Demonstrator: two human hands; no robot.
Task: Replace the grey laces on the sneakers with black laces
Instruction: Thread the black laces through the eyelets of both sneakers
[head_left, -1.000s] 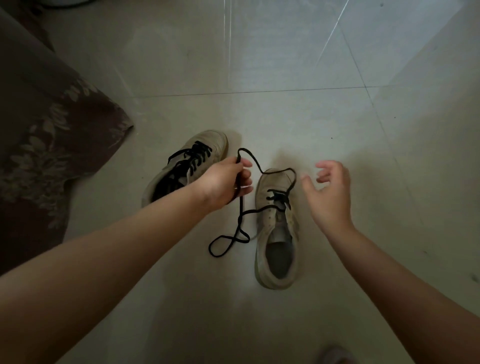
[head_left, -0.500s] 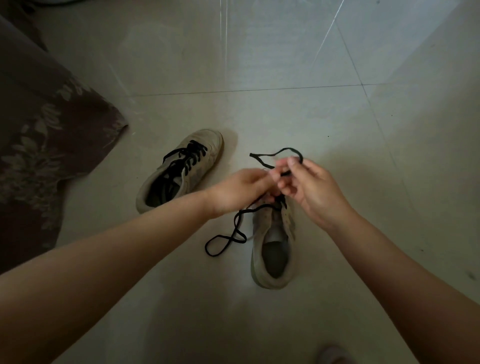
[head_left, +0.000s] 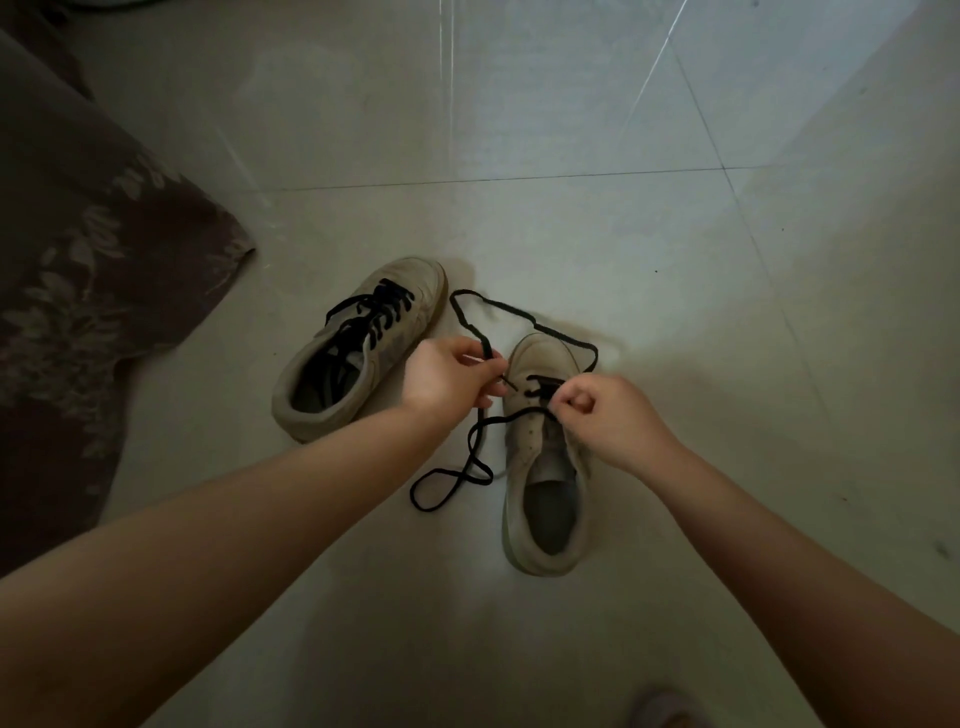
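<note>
Two worn, beige low-top sneakers with a soft, suede-like, scuffed upper lie on a pale, glossy tiled floor (head_left: 571, 130) crossed by thin grout lines. The left sneaker (head_left: 358, 358), in the middle left of the frame, lies angled with its toe toward the upper right and carries a flat black lace already threaded through (head_left: 387, 312) its eyelets in crossed rows. The right sneaker (head_left: 545, 467), just right of centre, points its rounded toe up the frame; its dark, hollow opening faces the viewer.

A second flat black lace (head_left: 519, 312) is threaded through only the front eyelets of this sneaker. One length arcs over the floor beyond the toe, and another trails down to the left into a loose loop on the tiles.

The left hand (head_left: 449, 379) hovers just left of the toe, its grip closed in a pinch on the lace near its tip. The right hand (head_left: 608, 415) sits over the eyelet rows, fingers curled tight, its grip pinching a strand of the same lace at the tongue.

A dark brown fabric with a pale leaf pattern (head_left: 93, 291) drapes at the left edge.
</note>
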